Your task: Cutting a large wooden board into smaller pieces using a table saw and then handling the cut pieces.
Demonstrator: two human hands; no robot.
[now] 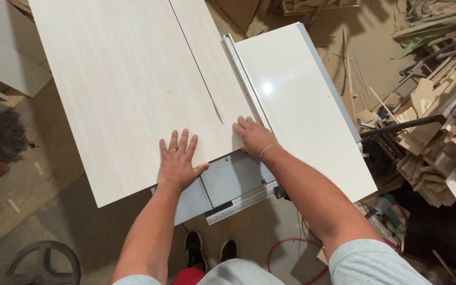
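Pressing flat on a pale wood-grain laminate panel, both hands are resting at its near edge as it is lying across the table saw's table. The left hand is lying palm down on the wider part of the panel, fingers spread apart, thumb angling out to the right, a ring showing on one finger. The right hand is sitting on the narrower strip to the right of the cut, its fingers close together and flat, knuckles just beside the rip fence; a thin bracelet is circling that wrist.

A saw kerf is running from the far edge of the panel toward the person and is ending just ahead of the gap between the two hands. The blade itself is not visible. The panel's long axis is running away from the person, parallel with the fence, and nearly all of it is lying ahead of the fingers. The right hand is nearer the kerf's end than the left.

A grey metal surface with a ruler scale is showing below the panel's near edge. Offcuts and scrap wood are piling up on the floor to the right, and a dark wheel is lying at lower left.
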